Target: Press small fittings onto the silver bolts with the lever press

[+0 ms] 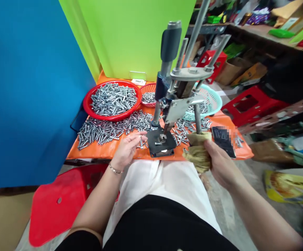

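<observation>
My left hand (126, 150) is at the left side of the black press base (162, 143), its fingertips together at a small metal bolt (141, 143) that hangs below them. Another small bolt (157, 143) lies on the base plate, under the tip of the hand press (179, 108). My right hand (221, 162) is wrapped round a tan cloth (200, 155), which covers the lower end of the press's metal lever (198, 118).
Loose bolts (101, 132) cover much of the orange tabletop (109, 152). Behind stand a red basin (87, 104) heaped with bolts, a smaller red basket (151, 85) and a pale green basket (218, 99). A dark phone (223, 141) lies at right; a red stool (59, 205) is at lower left.
</observation>
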### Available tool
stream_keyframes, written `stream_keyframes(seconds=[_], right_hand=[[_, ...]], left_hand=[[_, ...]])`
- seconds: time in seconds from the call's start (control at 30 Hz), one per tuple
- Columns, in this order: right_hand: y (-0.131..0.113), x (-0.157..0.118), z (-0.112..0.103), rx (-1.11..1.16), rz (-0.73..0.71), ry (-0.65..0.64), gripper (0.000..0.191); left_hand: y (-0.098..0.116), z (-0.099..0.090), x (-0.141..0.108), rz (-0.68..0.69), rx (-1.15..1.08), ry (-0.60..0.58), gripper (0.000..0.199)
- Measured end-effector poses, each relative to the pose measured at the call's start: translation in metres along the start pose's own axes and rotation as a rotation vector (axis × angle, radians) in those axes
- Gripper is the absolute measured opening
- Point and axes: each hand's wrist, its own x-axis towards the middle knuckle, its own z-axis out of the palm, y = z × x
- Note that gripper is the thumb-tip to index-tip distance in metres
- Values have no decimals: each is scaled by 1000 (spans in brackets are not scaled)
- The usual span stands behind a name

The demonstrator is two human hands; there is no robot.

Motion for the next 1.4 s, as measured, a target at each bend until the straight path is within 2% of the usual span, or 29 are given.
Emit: stream_keyframes(seconds=[0.1,0.17,0.2,0.27,0.3,0.33,0.4,0.47,0.53,0.63,0.73,0.83,0.93,1.07,1.23,1.4], right_hand=[[7,9,9,2,-42,-24,61],[7,12,13,26,-58,-31,61],[7,12,15,36,-58,-36,61],[8,12,15,44,-52,-46,62],[9,13,15,39,-51,-47,61],[10,13,14,32,-53,-45,61],[13,16,14,16,-72,-34,60],[18,21,14,13,-95,-30,60],[22,30,17,25,-113,-37,62],[27,43,25,39,-133,-61,66],[28,53,33,33,-139,-56,67],[28,57,38,38,-150,-36,67],[30,59,38,53,-154,-36,66],[35,60,35,60,-148,-53,66],[36,59,34,49,-180,-44,64],[38,59,33,45,-193,-58,60]], left_hand=[[-4,-51,11,120,286,205,28],[-7,-89,22,182,562,443,23],[-9,-105,27,173,685,510,21],[-15,-124,34,183,863,585,21],[-18,-127,36,213,924,578,24],[-22,-125,37,246,968,536,26],[-31,-111,39,283,1024,347,23],[-41,-94,42,253,1078,119,18],[-49,-82,49,210,1144,-25,15],[-52,-78,63,181,1217,-114,8],[-46,-78,71,164,1249,-177,5],[-37,-75,70,127,1226,-197,8],[-33,-69,64,92,1152,-116,5],[-38,-58,59,166,1083,-17,5],[-45,-43,58,211,976,41,13],[-40,-28,49,248,852,77,12]])
